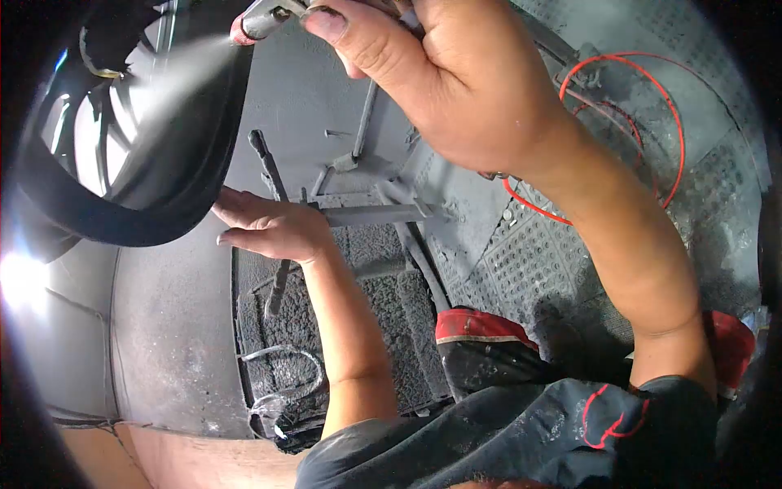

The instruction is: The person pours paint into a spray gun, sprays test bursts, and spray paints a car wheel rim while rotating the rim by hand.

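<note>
My right hand (456, 73) is wrapped round a spray gun (269, 16) at the top of the view; its grip is mostly hidden by the fingers. From the red-ringed nozzle a pale mist fans out down and left onto a dark wheel rim (130, 216). The rim hangs at the left, its spokes bright against the light behind. My left hand (273, 226) is beside the rim's lower right edge, fingers stretched out and fingertips at the edge. Whether they press on it I cannot tell.
A powder-crusted metal stand (375, 213) with upright bars is behind my left hand. Below lies a clumped, dark filter-like panel (358, 306). A red hose (683, 134) loops over the perforated floor mat (529, 269) at the right. A bright lamp (23, 281) shines at the left.
</note>
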Available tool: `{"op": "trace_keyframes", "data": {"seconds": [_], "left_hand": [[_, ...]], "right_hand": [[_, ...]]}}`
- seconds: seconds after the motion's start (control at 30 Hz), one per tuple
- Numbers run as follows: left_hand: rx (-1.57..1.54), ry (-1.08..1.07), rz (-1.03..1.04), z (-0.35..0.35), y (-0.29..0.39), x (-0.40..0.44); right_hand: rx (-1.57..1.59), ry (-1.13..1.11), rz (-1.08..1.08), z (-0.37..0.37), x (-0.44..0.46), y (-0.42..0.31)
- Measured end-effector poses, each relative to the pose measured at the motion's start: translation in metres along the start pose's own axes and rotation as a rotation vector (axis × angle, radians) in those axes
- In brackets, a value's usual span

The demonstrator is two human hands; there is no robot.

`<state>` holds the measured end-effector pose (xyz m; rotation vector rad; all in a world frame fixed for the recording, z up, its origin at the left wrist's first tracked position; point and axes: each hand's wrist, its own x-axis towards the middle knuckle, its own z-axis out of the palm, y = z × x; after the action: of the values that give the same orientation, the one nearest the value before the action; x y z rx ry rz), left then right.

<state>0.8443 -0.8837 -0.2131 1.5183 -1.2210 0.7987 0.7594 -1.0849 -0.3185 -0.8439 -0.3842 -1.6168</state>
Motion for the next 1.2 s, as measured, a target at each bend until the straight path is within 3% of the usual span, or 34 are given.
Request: {"op": "trace_keyframes", "data": {"seconds": [0.03, 0.1, 0.23, 0.27, 0.33, 0.4, 0.43, 0.47, 0.5, 0.57, 0.63, 0.7, 0.77, 0.8, 0.87, 0.9, 0.93, 0.97, 1.03, 1.1, 1.17, 1.2], "left_hand": [[-0.004, 0.009, 0.042, 0.011, 0.004, -0.002], [-0.224, 0.099, -0.066, 0.034, 0.056, -0.020], [-0.177, -0.075, 0.409, 0.064, 0.113, -0.048], [-0.909, -0.128, 0.350, 0.074, 0.119, -0.055], [0.019, -0.058, 0.330, 0.034, 0.088, -0.035], [-0.159, 0.006, 0.107, 0.006, 0.042, -0.017], [0.068, -0.022, 0.061, -0.010, 0.016, -0.010], [0.110, 0.024, -0.056, -0.004, 0.008, -0.002], [0.183, 0.039, -0.027, 0.002, 0.002, 0.003], [-0.066, 0.156, -0.136, 0.012, 0.016, -0.008], [-0.246, 0.026, 0.009, 0.036, 0.067, -0.022], [-0.188, -0.043, 0.205, 0.061, 0.107, -0.039], [-0.650, -0.032, 0.383, 0.071, 0.116, -0.045], [-0.597, -0.104, 0.417, 0.053, 0.106, -0.040], [-1.124, -0.101, 0.143, 0.026, 0.072, -0.027], [-0.213, -0.019, 0.124, 0.001, 0.036, -0.013], [-0.130, -0.024, 0.035, -0.025, 0.004, -0.006], [-0.122, 0.078, -0.141, -0.008, -0.004, 0.001], [-0.185, 0.036, -0.155, -0.004, -0.011, 0.009], [-0.187, -0.040, 0.048, 0.030, 0.031, -0.004], [-0.302, 0.032, -0.012, 0.045, 0.086, -0.028], [-0.239, -0.064, 0.133, 0.053, 0.106, -0.036]], "right_hand": [[-0.038, 0.012, -0.032, -0.001, 0.001, 0.002], [-0.263, -0.010, -0.231, -0.002, 0.001, 0.011], [-0.276, -0.104, -0.258, -0.002, 0.001, 0.009], [-0.167, -0.176, -0.081, -0.003, -0.001, 0.001], [-0.106, -0.203, -0.021, -0.001, -0.004, 0.000], [-0.007, -0.232, 0.072, 0.000, -0.008, 0.000], [0.028, -0.242, 0.103, 0.000, -0.008, -0.001], [0.062, -0.250, 0.134, -0.001, -0.007, -0.001], [0.028, -0.269, 0.101, -0.002, -0.007, -0.001], [-0.024, -0.294, 0.054, -0.006, -0.006, -0.003], [-0.032, -0.289, 0.143, -0.009, -0.003, -0.021], [-0.018, -0.276, 0.246, -0.009, -0.003, -0.021], [-0.056, -0.298, 0.154, -0.009, -0.006, -0.009], [-0.069, -0.303, 0.124, -0.009, -0.005, -0.010], [-0.072, -0.252, 0.121, -0.011, -0.005, -0.018], [-0.072, -0.236, 0.121, -0.011, -0.004, -0.018], [-0.080, -0.275, 0.143, -0.009, -0.007, -0.006], [-0.084, -0.293, 0.157, -0.008, -0.007, -0.006], [-0.082, -0.253, 0.136, -0.009, -0.001, -0.017], [-0.078, -0.194, 0.107, -0.008, -0.002, -0.017], [-0.024, -0.206, 0.175, -0.007, -0.007, -0.006], [-0.009, -0.211, 0.196, -0.008, -0.008, -0.006]]}}
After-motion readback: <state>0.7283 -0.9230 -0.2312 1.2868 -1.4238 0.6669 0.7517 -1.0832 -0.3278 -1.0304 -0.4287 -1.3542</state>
